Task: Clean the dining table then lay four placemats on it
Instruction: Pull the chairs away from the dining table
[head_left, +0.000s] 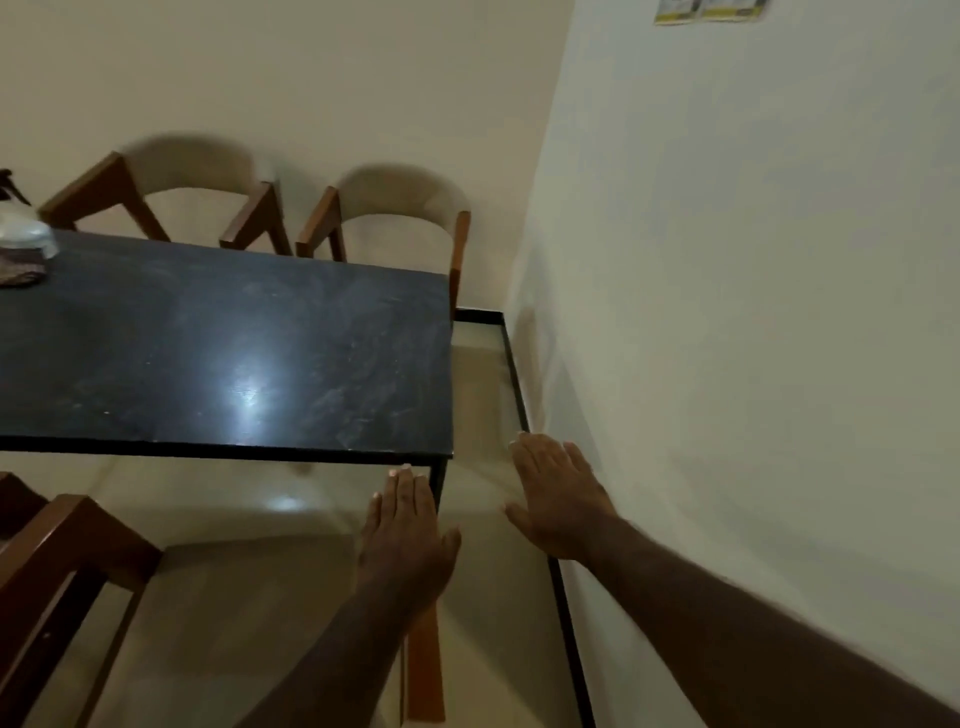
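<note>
Left hand (408, 525): flat, palm down, fingers straight and close together, holding nothing; it hovers just off the table's near corner, about 6 o'clock in the view.
Right hand (558, 493): also flat and empty, at 3 o'clock of the left hand, between the table end and the wall (753, 312).
Dining table (208, 338): its dark, glossy top lies from 9 to 12 o'clock of the hands. Pale streaks and smears cross it around a glare spot, so the cleaning looks unfinished.
Cloth (21, 267): a dark patterned rag on the tabletop at the far 9 o'clock edge of the view, well apart from both hands. A clear plastic item (28, 234) sits at its 12 o'clock side, too cut off to identify.
Placemats: none in view.
Handling: the top looks hard, rigid and slick, so it probably wants firm flat pressure. The cloth looks soft, limp and light, and is best bunched at its middle to form a pad under the palm.
Chairs: two (400, 208) at the table's 12 o'clock side, one (62, 571) at 7 o'clock.
</note>
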